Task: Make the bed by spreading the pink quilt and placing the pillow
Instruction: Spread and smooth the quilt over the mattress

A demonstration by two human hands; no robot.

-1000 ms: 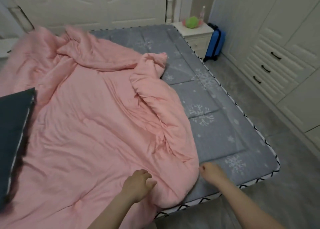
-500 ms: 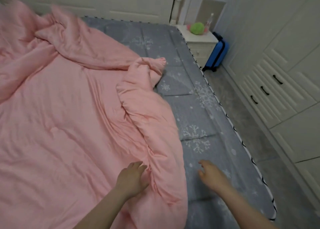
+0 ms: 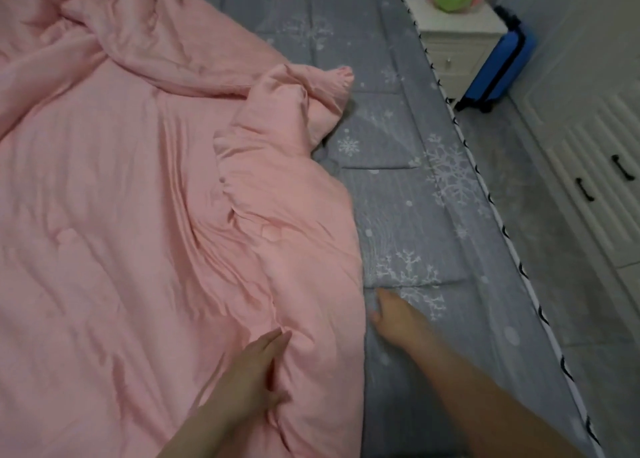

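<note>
Resting on the pink quilt (image 3: pixel 114 236) at the near edge of the view, the left hand (image 3: pixel 254 376) is seen with its fingers straight and laid flat along a fold, the thumb spread to the side; nothing is gripped. Just to its right the quilt's edge is rolled under into a thick ridge, and beyond that ridge the right hand (image 3: pixel 398 319) is held open over the bare grey mattress cover (image 3: pixel 415 215), its fingers extended and pointing toward the quilt's edge, close beside it; whether the fabric is touched cannot be told. The quilt is spread over the left part of the bed, while the right strip of the snowflake-printed cover is left exposed. Farther up, a bunched corner of the quilt is folded back on itself near the middle of the bed, and more crumpled folds are piled toward the far left. Past the bed's far corner a white nightstand (image 3: pixel 457 42) is seen, with a blue suitcase (image 3: pixel 498 66) stood beside it.
</note>
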